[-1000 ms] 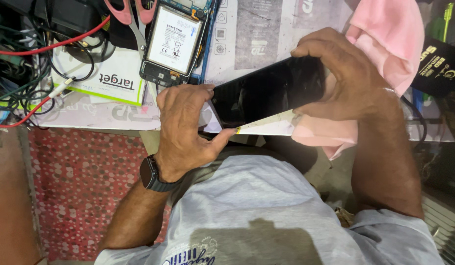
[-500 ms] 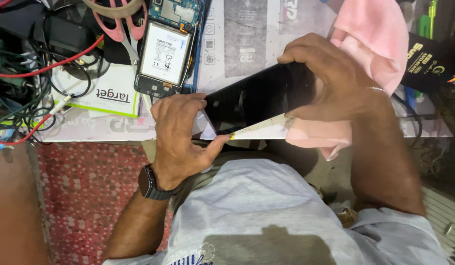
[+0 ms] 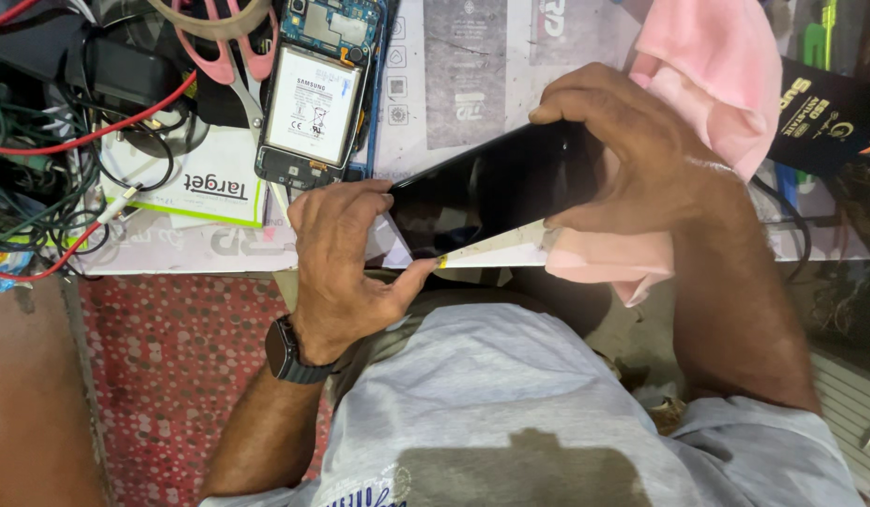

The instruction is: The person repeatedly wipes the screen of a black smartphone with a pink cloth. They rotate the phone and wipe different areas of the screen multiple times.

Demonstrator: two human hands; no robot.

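I hold a black phone screen panel [image 3: 491,192] tilted on its edge above the workbench, with a thin white backing strip along its lower side. My left hand [image 3: 346,258] pinches its left end between thumb and fingers; a dark watch sits on that wrist. My right hand [image 3: 632,155] wraps over its right end. A pink cloth [image 3: 716,84] lies under and behind my right hand.
An opened phone body [image 3: 317,94] with its white battery showing lies on the white mat [image 3: 482,75]. Pink-handled scissors [image 3: 230,56], tangled red and black cables [image 3: 69,131], a white card [image 3: 219,183] and a black packet [image 3: 829,117] surround it. Red patterned floor [image 3: 172,357] lies below the bench.
The view has shifted a little, so the bench items sit lower in the picture. Both hands keep the same hold on the screen panel.
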